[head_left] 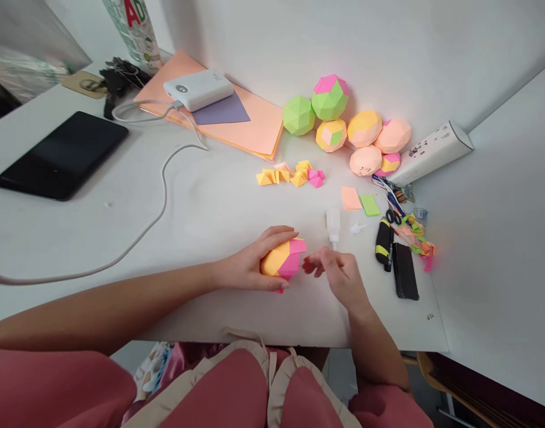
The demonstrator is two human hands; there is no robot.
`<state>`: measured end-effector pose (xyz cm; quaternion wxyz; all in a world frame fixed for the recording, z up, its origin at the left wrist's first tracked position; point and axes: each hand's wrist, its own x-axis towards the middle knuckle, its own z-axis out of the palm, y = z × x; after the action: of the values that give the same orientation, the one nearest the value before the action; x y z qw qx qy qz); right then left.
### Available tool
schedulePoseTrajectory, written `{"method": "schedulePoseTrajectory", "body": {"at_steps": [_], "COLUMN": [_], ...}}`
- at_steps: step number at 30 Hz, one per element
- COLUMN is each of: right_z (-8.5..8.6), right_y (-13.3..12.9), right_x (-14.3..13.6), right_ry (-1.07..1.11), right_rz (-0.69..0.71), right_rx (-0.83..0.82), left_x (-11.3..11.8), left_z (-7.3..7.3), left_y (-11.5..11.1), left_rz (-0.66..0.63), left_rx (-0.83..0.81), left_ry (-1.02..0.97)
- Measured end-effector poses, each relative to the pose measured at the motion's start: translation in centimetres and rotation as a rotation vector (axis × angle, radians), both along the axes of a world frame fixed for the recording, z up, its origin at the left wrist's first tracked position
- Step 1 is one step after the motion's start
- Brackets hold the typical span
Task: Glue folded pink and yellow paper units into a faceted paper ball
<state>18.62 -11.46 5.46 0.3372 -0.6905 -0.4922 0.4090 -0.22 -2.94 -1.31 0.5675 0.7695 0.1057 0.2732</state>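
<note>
Wrapped around a yellow and pink folded-paper ball (277, 260) is my left hand (254, 261), with the thumb below and the fingers above. Pink flaps stick out on the ball's right side. Just right of it, my right hand (337, 272) is held with curled fingers close together; whatever lies between its fingertips, if anything, is too small to make out. A small clear bottle (333, 224) lies above my right hand, its nozzle toward me, with a white cap (356, 227) beside it. Folded yellow and pink paper pieces (298, 175) lie farther back.
Finished paper balls (330, 97) rest by the wall. Sticky notes (351, 198), scissors (393, 216), a cutter (383, 241) and a black case (405, 271) lie right. A power bank (199, 90) sits on orange paper (258, 128); its cable (165, 196) crosses the left, near a tablet (62, 154).
</note>
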Motion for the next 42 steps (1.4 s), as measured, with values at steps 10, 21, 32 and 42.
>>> {"method": "schedulePoseTrajectory", "body": {"at_steps": [10, 21, 32, 42], "right_z": [-4.4, 0.3, 1.2, 1.6], "right_y": [4.6, 2.6, -0.7, -0.9], "right_x": [6.1, 5.0, 0.1, -0.4], "right_ry": [-0.901, 0.536, 0.260, 0.171], "right_rz": [-0.206, -0.069, 0.093, 0.113], "right_rx": [0.171, 0.305, 0.593, 0.596], "left_x": [-0.5, -0.5, -0.4, -0.4], "left_z": [0.7, 1.0, 1.6, 0.8], "left_y": [-0.1, -0.3, 0.0, 0.1], "left_rz": [-0.170, -0.249, -0.261, -0.251], "left_rx": [-0.309, -0.426, -0.299, -0.121], "left_ry": [0.088, 0.124, 0.108, 0.067]}}
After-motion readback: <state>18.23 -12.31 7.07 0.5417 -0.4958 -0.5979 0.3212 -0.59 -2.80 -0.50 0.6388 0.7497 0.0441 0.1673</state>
